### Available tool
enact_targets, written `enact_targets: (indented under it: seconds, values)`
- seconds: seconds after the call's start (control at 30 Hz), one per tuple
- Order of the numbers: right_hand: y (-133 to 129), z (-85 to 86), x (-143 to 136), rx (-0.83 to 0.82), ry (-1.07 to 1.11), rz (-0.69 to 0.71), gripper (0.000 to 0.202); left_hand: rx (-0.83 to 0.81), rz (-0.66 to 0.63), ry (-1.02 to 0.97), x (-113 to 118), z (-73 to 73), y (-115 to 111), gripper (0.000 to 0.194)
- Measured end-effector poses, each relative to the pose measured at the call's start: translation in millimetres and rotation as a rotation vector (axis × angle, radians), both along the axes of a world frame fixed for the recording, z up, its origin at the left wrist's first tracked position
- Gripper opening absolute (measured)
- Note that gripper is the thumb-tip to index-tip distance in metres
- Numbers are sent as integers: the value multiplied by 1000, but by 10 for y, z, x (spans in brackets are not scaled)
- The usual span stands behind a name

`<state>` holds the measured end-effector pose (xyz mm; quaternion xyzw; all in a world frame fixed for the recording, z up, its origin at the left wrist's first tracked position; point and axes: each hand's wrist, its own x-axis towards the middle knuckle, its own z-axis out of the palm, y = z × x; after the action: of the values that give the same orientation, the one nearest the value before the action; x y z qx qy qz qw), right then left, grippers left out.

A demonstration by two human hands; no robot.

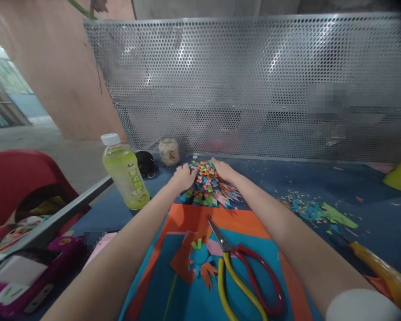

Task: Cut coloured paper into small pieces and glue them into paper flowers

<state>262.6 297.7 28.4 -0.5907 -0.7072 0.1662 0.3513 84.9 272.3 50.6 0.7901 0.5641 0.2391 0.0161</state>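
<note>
A heap of fringed, many-coloured paper strips (207,180) sits on the blue table beyond the stacked sheets. My left hand (184,176) rests at its left side, fingers curled and thumb against the paper. On the opposite side, my right hand (223,170) lies along the heap with fingers stretched towards its top. Between my forearms is a stack of orange and blue paper sheets (250,223). Scissors (224,244) with one red and one yellow handle lie open on it, blades pointing at the heap. Beside them is a blue paper cutout (199,257) with orange and green pieces.
A bottle of green drink (125,174) stands left, near a glass jar (169,152) and a black round object (145,164). Paper scraps (304,207) and a yellow-handled cutter (377,267) lie right. A perforated metal panel (220,89) borders the back; a purple power strip (43,276) is lower left.
</note>
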Motion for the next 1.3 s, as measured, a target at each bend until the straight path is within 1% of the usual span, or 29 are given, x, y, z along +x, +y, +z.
enact_targets:
  seconds: [0.07, 0.1, 0.13, 0.17, 0.23, 0.3, 0.4, 0.43, 0.57, 0.63, 0.73, 0.87, 0.97, 1.1, 1.2, 1.3]
  values:
    - [-6, 26, 66, 4, 19, -30, 28, 119, -29, 20, -11, 55, -115, 51]
    - [-16, 34, 92, 12, 28, -48, 28, 168, -86, 44, -13, 86, -169, 59]
    - [-29, 37, 107, 20, 34, -63, 28, 198, -169, 81, -11, 114, -213, 63]
    - [-43, 36, 111, 27, 36, -75, 28, 209, -264, 126, -8, 134, -244, 65]
    - [-72, 29, 96, 39, 36, -97, 28, 190, -433, 215, 1, 140, -266, 61]
    - [-102, 34, 81, 60, 33, -122, 29, 162, -511, 263, -2, 102, -246, 53]
    - [-183, 83, 126, 103, 7, -120, 33, 137, -504, 251, -47, 10, -189, 51]
    - [-226, 106, 158, 113, -14, -85, 33, 123, -497, 237, -70, -18, -169, 51]
    - [-439, 166, 260, 139, -159, 139, 36, 59, -493, 145, -135, -103, -84, 50]
    - [-509, 162, 257, 149, -225, 195, 37, 36, -486, 76, -140, -149, -34, 49]
    - [-508, 136, 216, 143, -276, 219, 35, 6, -468, -23, -132, -234, 38, 48]
    - [-402, 115, 206, 133, -252, 217, 33, -25, -460, -94, -121, -308, 87, 46]
    - [-339, 113, 233, 135, -200, 185, 31, -28, -459, -108, -121, -299, 80, 44]
    - [-291, 147, 242, 153, -150, 119, 30, -35, -463, -97, -141, -250, 42, 42]
    - [-279, 214, 192, 187, -157, 84, 30, -57, -452, -85, -147, -196, 6, 39]
    - [-307, 272, 105, 215, -216, 94, 31, -94, -419, -88, -122, -120, -21, 36]
